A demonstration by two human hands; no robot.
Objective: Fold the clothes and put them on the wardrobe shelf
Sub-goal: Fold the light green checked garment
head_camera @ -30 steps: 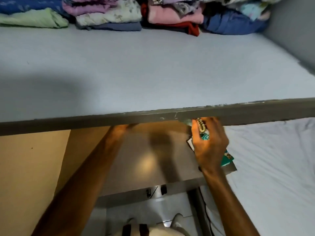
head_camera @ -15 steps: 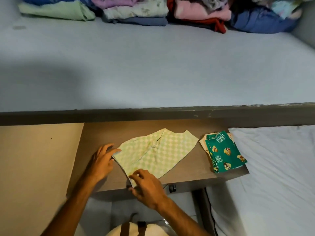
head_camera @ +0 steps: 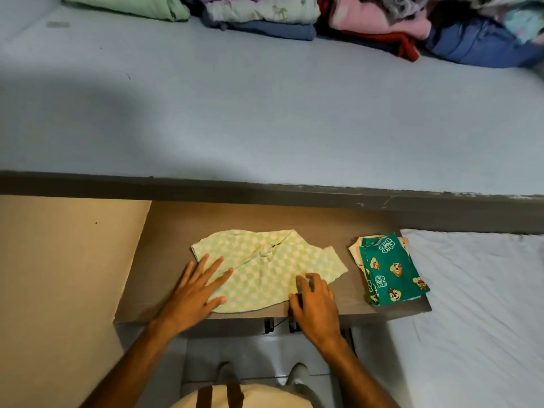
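Nearest, two bare forearms reaching forward over a pale rounded shape at the bottom edge (blurred, cannot tell what). Left hand [head_camera: 192,293] pressed flat, fingers [head_camera: 216,265] spread wide and straight, palm down on the near-left part of a green-and-white checked garment [head_camera: 265,266]; thumb also lying on the cloth, nothing gripped. Right hand [head_camera: 315,301] arched at the garment's near-right edge, fingers curled downward, fingertips [head_camera: 300,279] touching the fabric at the hem; cannot tell whether any cloth is pinched beneath them. Checked garment spread loosely on a brown wooden surface [head_camera: 338,219], a puckered crease near its middle, one corner jutting toward the right. Just beside it on the right, apart from both hands, a small folded stack topped by a dark green cartoon-print piece [head_camera: 391,275], cream cloth showing beneath at its far-left edge, the stack close to the surface's right end. Right of that, a white rumpled sheet [head_camera: 485,304]. Beyond and above, the dark front edge of a wide pale grey wardrobe shelf [head_camera: 265,119], mostly bare. Farthest back along the shelf, a row of folded clothes [head_camera: 294,16]: light green at left, then pale prints over blue, pink over red, deep blue at right.
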